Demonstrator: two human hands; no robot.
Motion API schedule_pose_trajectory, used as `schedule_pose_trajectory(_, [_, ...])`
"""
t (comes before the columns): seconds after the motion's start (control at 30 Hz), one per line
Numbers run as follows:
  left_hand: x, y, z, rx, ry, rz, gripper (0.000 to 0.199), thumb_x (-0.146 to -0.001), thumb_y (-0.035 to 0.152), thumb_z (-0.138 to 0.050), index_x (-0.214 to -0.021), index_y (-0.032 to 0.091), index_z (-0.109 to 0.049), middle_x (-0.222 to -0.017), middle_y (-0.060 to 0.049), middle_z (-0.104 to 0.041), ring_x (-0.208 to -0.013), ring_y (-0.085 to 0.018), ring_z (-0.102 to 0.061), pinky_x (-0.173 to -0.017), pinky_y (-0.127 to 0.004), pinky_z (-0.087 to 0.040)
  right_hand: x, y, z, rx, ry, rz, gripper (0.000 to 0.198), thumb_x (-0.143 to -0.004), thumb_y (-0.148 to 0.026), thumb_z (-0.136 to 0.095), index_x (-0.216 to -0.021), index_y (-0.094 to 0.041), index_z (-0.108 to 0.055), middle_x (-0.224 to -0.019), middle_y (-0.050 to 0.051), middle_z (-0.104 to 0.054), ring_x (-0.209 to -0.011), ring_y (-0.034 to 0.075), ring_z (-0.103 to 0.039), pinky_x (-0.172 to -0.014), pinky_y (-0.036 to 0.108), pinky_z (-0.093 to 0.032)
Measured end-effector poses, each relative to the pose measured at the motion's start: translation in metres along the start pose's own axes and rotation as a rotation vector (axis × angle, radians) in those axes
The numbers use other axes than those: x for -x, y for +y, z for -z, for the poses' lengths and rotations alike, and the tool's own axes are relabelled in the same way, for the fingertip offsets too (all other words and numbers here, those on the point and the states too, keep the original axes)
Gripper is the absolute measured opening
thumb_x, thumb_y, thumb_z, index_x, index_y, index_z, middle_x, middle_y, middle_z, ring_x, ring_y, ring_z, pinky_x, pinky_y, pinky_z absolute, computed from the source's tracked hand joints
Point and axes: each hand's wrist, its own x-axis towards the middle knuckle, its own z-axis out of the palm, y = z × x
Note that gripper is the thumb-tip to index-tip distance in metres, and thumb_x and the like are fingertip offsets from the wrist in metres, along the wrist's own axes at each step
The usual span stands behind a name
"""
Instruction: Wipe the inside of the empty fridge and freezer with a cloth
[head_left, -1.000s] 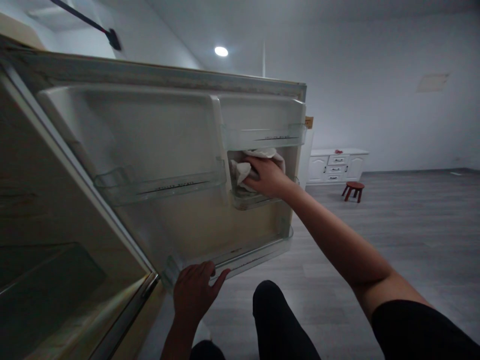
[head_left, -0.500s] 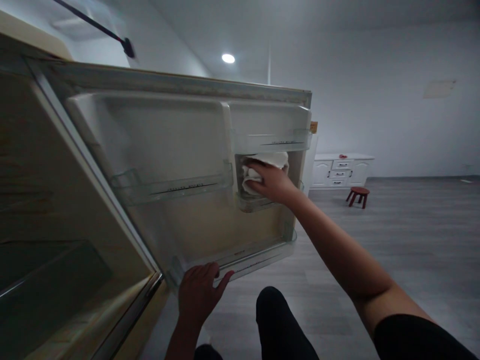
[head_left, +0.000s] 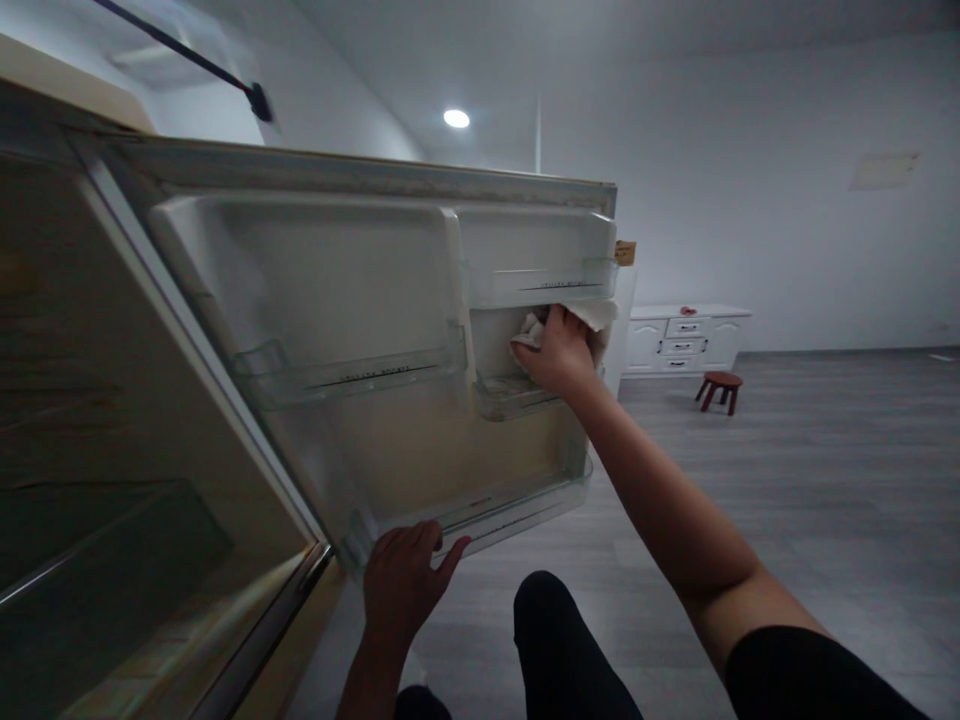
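An open fridge door (head_left: 315,280) shows its inner side with several clear plastic shelves. My right hand (head_left: 562,350) grips a white cloth (head_left: 592,315) and presses it on the door's inner panel, above the small middle shelf (head_left: 517,402) on the right. Part of the cloth is hidden behind my fingers. Low on the door, my left hand (head_left: 405,575) is wrapped over the front edge of the bottom shelf (head_left: 517,515), its thumb lying along the outside.
The dark fridge interior (head_left: 90,420) lies at the left, with a clear drawer (head_left: 112,560) low inside. Beyond the door, a red-brown stool (head_left: 720,385) stands on the grey floor (head_left: 825,480) before a white cabinet (head_left: 679,340). My knee (head_left: 547,610) is below the door.
My right hand has moved the cloth rightward across the panel, toward the door's outer edge, uncovering the left part of the small shelf. My left hand keeps its hold on the bottom shelf.
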Motion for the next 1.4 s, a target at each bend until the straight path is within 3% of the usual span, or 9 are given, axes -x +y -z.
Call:
schedule_pose_trajectory(0.1, [-0.001,0.001,-0.001,-0.001,-0.007,-0.006,0.04,-0.094,0.055,-0.06,-0.071,0.022,-0.053,-0.062,0.002,-0.059,-0.062,-0.018,-0.06,-0.075,-0.036,-0.042,-0.004,0.001,0.002,-0.053,-0.113,0.132,0.055,-0.088,-0.04,-0.066,-0.132,-0.008,-0.054,-0.131,0.024,-0.058,-0.123,0.039,-0.055,-0.105,0.049,-0.043])
schedule_pose_trajectory(0.27, [-0.003,0.004,0.0,-0.031,-0.013,-0.017,0.04,-0.095,0.053,-0.06,-0.071,0.022,-0.052,-0.061,0.002,-0.058,-0.062,-0.019,-0.06,-0.077,-0.036,-0.041,-0.017,0.002,0.002,-0.37,-0.387,0.523,0.041,-0.099,-0.029,-0.049,-0.137,-0.018,-0.06,-0.141,0.009,-0.062,-0.133,0.022,-0.055,-0.113,0.036,-0.041])
schedule_pose_trajectory(0.37, [-0.004,0.004,0.0,-0.044,0.007,-0.011,0.04,-0.094,0.054,-0.062,-0.071,0.022,-0.052,-0.06,0.002,-0.057,-0.062,-0.018,-0.059,-0.075,-0.036,-0.041,-0.021,0.003,-0.001,-0.448,-0.539,0.632,0.04,-0.098,-0.028,-0.053,-0.133,-0.014,-0.065,-0.138,0.011,-0.064,-0.131,0.021,-0.057,-0.113,0.035,-0.041])
schedule_pose_trajectory(0.53, [-0.001,0.0,0.002,-0.005,-0.004,-0.012,0.04,-0.093,0.055,-0.063,-0.071,0.022,-0.053,-0.061,0.003,-0.057,-0.061,-0.017,-0.059,-0.076,-0.035,-0.041,-0.016,-0.001,0.011,-0.343,-0.678,0.602,0.038,-0.099,-0.035,-0.056,-0.129,-0.017,-0.068,-0.132,0.008,-0.068,-0.124,0.021,-0.061,-0.106,0.033,-0.045])
schedule_pose_trajectory(0.77, [0.005,-0.004,0.006,0.029,-0.045,-0.01,0.039,-0.092,0.053,-0.064,-0.071,0.022,-0.053,-0.063,0.003,-0.057,-0.063,-0.017,-0.058,-0.078,-0.035,-0.041,-0.003,0.016,0.052,0.261,-0.709,0.365,0.045,-0.104,-0.04,-0.046,-0.13,-0.011,-0.068,-0.134,0.017,-0.065,-0.128,0.03,-0.059,-0.107,0.038,-0.044])
schedule_pose_trajectory(1.03, [0.005,-0.005,0.006,0.031,-0.024,-0.015,0.04,-0.092,0.054,-0.065,-0.071,0.023,-0.053,-0.061,0.003,-0.057,-0.063,-0.018,-0.058,-0.076,-0.035,-0.041,0.022,0.038,0.036,0.07,-0.408,0.266,0.038,-0.105,-0.034,-0.035,-0.109,-0.014,-0.068,-0.112,0.013,-0.071,-0.109,0.025,-0.065,-0.095,0.035,-0.047])
schedule_pose_trajectory(1.2, [0.003,-0.004,0.003,0.04,-0.003,-0.02,0.04,-0.092,0.054,-0.065,-0.071,0.022,-0.054,-0.062,0.003,-0.057,-0.062,-0.018,-0.058,-0.075,-0.036,-0.041,0.024,0.047,0.033,-0.516,0.176,0.21,0.045,-0.107,-0.044,-0.024,-0.094,-0.018,-0.059,-0.094,0.008,-0.065,-0.091,0.02,-0.062,-0.085,0.033,-0.05])
schedule_pose_trajectory(1.3, [0.003,-0.004,0.001,0.039,-0.006,-0.013,0.038,-0.092,0.052,-0.065,-0.071,0.023,-0.054,-0.063,0.002,-0.058,-0.063,-0.018,-0.058,-0.076,-0.036,-0.041,0.047,0.04,0.046,-0.724,0.468,0.348,0.037,-0.107,-0.042,-0.027,-0.099,-0.02,-0.055,-0.099,0.008,-0.061,-0.094,0.02,-0.06,-0.088,0.036,-0.049])
schedule_pose_trajectory(1.4, [0.003,-0.003,0.0,0.035,-0.003,-0.012,0.038,-0.092,0.052,-0.065,-0.071,0.023,-0.053,-0.063,0.002,-0.057,-0.064,-0.019,-0.058,-0.077,-0.036,-0.041,0.082,0.027,0.058,-0.671,0.39,0.604,0.024,-0.105,-0.035,-0.036,-0.105,-0.022,-0.056,-0.105,0.009,-0.058,-0.099,0.021,-0.058,-0.088,0.038,-0.047])
